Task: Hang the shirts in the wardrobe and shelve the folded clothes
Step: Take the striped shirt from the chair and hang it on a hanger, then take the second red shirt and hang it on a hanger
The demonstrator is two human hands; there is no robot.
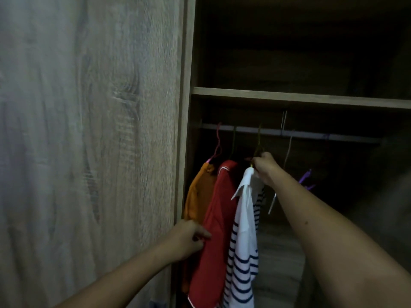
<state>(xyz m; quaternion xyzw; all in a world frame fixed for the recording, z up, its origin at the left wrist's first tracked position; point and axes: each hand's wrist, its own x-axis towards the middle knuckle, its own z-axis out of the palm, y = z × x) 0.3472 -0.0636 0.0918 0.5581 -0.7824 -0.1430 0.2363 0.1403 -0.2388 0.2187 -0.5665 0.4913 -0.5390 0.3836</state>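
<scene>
Wardrobe [189,63] interior dim; far hangers indistinct. Striped shirt [242,252] hangs lengthwise downward, collar up, right hand [265,167] pinching its hanger; left hand [189,237] grips red shirt [213,230].

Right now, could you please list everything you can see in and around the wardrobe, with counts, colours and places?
Wood-grain wardrobe door: one, grey-brown, left of the opening.
Wooden shelf: one, light brown, above the rail.
Metal hanging rail: one, grey, under the shelf.
Orange shirt: one, hanging leftmost on a pink hanger.
Red shirt: one, hanging beside the orange one.
White shirt with navy stripes: one, hanging right of the red one.
Empty hangers: at least two, one pale, one purple, further right.
Left hand: fingers touching the red shirt's edge.
Right hand: gripping the striped shirt's hanger at the collar.
</scene>
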